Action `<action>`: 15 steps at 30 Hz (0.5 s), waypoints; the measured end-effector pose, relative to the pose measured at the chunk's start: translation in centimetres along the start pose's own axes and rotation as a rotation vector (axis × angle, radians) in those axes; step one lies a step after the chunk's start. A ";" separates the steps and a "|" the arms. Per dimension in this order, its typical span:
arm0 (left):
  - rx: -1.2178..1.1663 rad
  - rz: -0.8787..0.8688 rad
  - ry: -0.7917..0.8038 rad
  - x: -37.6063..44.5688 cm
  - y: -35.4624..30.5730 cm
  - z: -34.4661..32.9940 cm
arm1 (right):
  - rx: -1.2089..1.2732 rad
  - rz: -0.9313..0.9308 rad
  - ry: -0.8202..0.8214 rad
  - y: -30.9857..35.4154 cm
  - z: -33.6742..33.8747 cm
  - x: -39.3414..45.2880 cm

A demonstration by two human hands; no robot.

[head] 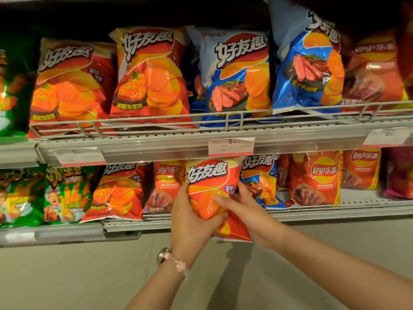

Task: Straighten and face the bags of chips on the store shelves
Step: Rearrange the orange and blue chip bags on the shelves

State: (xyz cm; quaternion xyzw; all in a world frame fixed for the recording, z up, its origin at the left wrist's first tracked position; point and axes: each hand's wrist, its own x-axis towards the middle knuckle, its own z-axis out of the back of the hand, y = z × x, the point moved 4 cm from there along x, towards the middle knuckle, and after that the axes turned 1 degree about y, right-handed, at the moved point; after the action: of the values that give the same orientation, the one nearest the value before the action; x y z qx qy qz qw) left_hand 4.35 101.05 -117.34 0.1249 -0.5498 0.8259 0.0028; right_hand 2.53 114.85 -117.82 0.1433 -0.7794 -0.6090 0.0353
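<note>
An orange-red bag of ridged chips (210, 177) stands in front of the lower shelf (335, 212), its top just under the price rail. My left hand (192, 218) grips its left side and underside, fingers curled round the bag's lower middle. My right hand (240, 203) holds its right side with the thumb across the front. The bag faces me, its bottom edge hanging past the shelf lip. Lay's bags (315, 177) and a blue steak-flavour bag (259, 175) stand beside it.
The upper shelf (223, 133) with a wire rail holds two orange-red bags (147, 74) and two blue steak bags (237, 74), one (310, 63) leaning. A price tag (231, 146) hangs above the held bag. Green snack bags (64, 195) fill the lower left. Grey floor lies below.
</note>
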 end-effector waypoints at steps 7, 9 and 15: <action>-0.098 0.015 0.269 -0.5 0.8 1.0 | -0.093 0.023 -0.208 -0.6 1.3 0.0; -0.095 0.035 0.236 -0.1 1.6 2.5 | -0.103 0.030 -0.249 -0.1 2.1 -0.2; 0.175 0.134 -0.108 5.1 6.0 6.5 | -0.080 0.029 -0.258 0.0 3.8 -0.6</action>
State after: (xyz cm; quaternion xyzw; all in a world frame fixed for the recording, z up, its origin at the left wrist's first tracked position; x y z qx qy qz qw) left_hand -0.12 92.12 -119.32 0.1319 -0.4820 0.8612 -0.0927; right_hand 2.26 118.56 -118.69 0.0509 -0.7546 -0.6522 -0.0509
